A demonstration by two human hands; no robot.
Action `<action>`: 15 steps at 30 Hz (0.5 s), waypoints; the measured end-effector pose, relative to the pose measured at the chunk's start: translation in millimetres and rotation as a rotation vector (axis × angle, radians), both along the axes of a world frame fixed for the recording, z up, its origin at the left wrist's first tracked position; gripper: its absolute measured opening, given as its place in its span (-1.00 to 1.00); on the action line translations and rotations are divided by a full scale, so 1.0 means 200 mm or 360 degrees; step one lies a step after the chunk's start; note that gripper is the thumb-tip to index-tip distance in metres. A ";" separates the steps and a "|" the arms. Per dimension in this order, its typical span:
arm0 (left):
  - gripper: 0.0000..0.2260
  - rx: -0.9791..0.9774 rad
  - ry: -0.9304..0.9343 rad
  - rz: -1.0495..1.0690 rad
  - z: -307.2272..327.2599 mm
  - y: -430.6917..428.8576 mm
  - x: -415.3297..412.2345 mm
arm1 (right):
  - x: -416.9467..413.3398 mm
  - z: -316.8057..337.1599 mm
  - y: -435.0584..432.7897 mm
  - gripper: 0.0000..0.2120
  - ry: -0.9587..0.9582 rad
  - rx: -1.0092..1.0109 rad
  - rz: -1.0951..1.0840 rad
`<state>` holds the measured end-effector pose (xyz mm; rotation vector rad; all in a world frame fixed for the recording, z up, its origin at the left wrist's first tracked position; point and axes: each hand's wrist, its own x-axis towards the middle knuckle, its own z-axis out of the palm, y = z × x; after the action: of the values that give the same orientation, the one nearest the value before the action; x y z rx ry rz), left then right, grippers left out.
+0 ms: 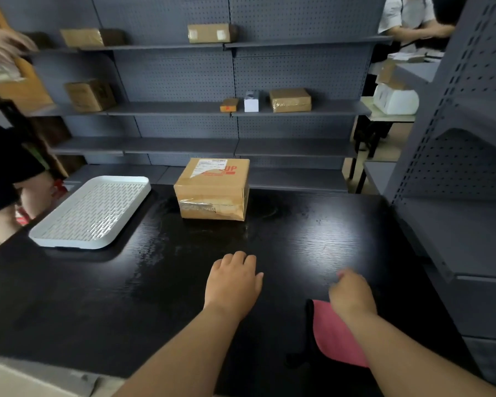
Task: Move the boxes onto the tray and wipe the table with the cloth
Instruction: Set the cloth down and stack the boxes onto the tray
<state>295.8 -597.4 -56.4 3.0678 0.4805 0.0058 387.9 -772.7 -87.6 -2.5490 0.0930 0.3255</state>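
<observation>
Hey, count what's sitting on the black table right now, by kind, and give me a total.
Cardboard box: 1
White tray: 1
Pink cloth: 1
Total: 3

Black wood-grain table [103,305], streaked with glare, bearing a white perforated tray [90,213] at far left, a taped cardboard box [212,190] upright at far centre just right of the tray, and a pink cloth [334,336] flat at near right.
</observation>
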 end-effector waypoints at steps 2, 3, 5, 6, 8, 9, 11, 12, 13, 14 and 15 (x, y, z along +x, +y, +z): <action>-0.61 0.0013 -0.0032 0.0029 0.03 0.06 0.00 | 0.01 0.04 0.11 -0.69 -0.0067 0.0093 0.0067; -0.61 0.0015 -0.0045 0.0050 0.05 0.10 -0.01 | 0.01 0.07 0.16 -0.67 -0.0114 0.0105 0.0112; -0.61 0.0018 -0.0073 0.0094 0.08 0.19 0.00 | 0.02 0.11 0.28 -0.65 -0.0238 0.0064 0.0225; -0.61 0.0020 -0.0086 0.0112 0.09 0.24 0.01 | 0.03 0.14 0.35 -0.64 -0.0293 0.0038 0.0279; -0.61 0.0017 -0.0101 0.0145 0.12 0.36 0.02 | 0.05 0.19 0.48 -0.63 -0.0366 0.0014 0.0363; -0.61 0.0009 -0.0115 0.0156 0.13 0.43 0.04 | 0.07 0.21 0.55 -0.62 -0.0389 0.0025 0.0393; -0.63 0.0004 -0.0126 0.0178 0.14 0.57 0.09 | 0.12 0.24 0.69 -0.60 -0.0429 0.0052 0.0441; -0.64 0.0012 -0.0128 0.0187 0.15 0.65 0.12 | 0.15 0.25 0.76 -0.60 -0.0446 0.0064 0.0455; -0.65 0.0020 -0.0133 0.0196 0.15 0.72 0.15 | 0.18 0.26 0.83 -0.59 -0.0463 0.0073 0.0464; -0.66 0.0022 -0.0144 0.0193 0.15 0.81 0.20 | 0.23 0.26 0.91 -0.59 -0.0477 0.0077 0.0465; -0.67 0.0020 -0.0154 0.0194 0.15 0.87 0.23 | 0.26 0.27 0.97 -0.59 -0.0485 0.0077 0.0467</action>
<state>342.3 -422.8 -26.0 3.0268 0.6625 0.1607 439.3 -578.6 -33.3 -2.5308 -0.4014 0.0446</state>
